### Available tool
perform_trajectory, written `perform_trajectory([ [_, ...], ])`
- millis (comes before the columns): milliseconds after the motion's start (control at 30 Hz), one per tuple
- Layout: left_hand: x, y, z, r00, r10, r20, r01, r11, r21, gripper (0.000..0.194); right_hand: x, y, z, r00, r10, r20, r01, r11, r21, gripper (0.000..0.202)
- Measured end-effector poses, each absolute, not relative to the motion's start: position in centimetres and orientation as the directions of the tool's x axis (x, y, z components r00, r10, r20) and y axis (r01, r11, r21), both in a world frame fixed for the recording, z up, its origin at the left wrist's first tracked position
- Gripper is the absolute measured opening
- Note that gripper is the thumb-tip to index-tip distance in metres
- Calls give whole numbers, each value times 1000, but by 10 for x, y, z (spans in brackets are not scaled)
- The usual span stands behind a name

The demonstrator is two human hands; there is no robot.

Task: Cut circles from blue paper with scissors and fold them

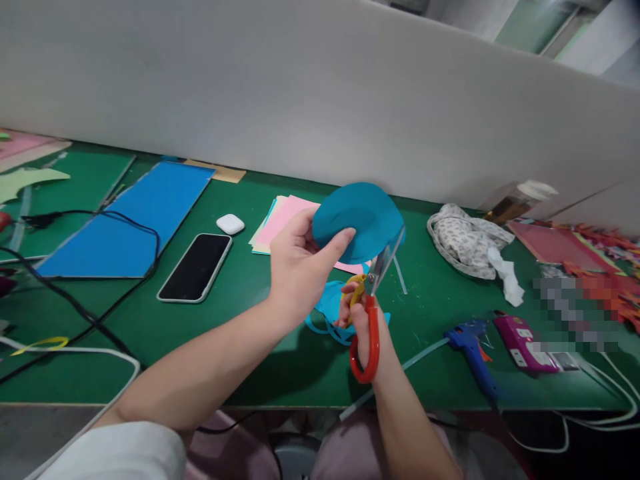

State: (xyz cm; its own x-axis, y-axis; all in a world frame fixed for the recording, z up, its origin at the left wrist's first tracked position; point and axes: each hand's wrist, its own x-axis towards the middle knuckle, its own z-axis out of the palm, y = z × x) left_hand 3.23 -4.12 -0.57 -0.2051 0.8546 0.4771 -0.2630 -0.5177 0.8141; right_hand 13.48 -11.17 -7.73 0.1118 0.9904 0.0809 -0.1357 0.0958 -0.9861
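My left hand [305, 267] pinches a round piece of teal paper [360, 217], its thumb lying on the near face and the fingers behind. In my right hand [364, 327] is a pair of scissors [370, 300] with one red and one yellow handle. The scissor blades point up and meet the lower right edge of the paper. A narrow strip of paper [400, 275] hangs near the blades. Beneath the hands lie curled teal paper scraps [330, 303] on the green tabletop. Behind my left hand sits a stack of coloured paper sheets [270, 230], pink on top.
On the left are a phone [196, 268], a white earbud case [231, 224], a blue board [135, 220] and black cables [95, 323]. To the right lie a blue glue gun [473, 353], a magenta box [525, 343], a patterned cloth [465, 240] and a bottle [520, 200]. A pale wall [250, 87] stands behind.
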Motion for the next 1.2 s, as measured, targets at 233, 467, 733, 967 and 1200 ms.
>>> perform_trajectory([
  [233,33,-43,-5,-199,852,484,-263,-522,811,18,142,-103,-92,86,996,34,-137,46,-989,41],
  [467,34,-43,-8,-190,861,472,-270,-508,818,19,137,-108,-81,140,989,37,-128,55,-990,34],
  [733,39,-45,-12,-196,885,423,-351,-466,812,19,129,-111,-76,191,981,10,-153,40,-987,34],
  [967,42,-46,-15,-189,908,374,-401,-419,814,23,132,-108,-88,173,985,20,-150,47,-988,39],
  [1200,41,-44,-15,-179,907,382,-352,-421,836,22,133,-109,-89,173,985,29,-136,53,-989,35],
])
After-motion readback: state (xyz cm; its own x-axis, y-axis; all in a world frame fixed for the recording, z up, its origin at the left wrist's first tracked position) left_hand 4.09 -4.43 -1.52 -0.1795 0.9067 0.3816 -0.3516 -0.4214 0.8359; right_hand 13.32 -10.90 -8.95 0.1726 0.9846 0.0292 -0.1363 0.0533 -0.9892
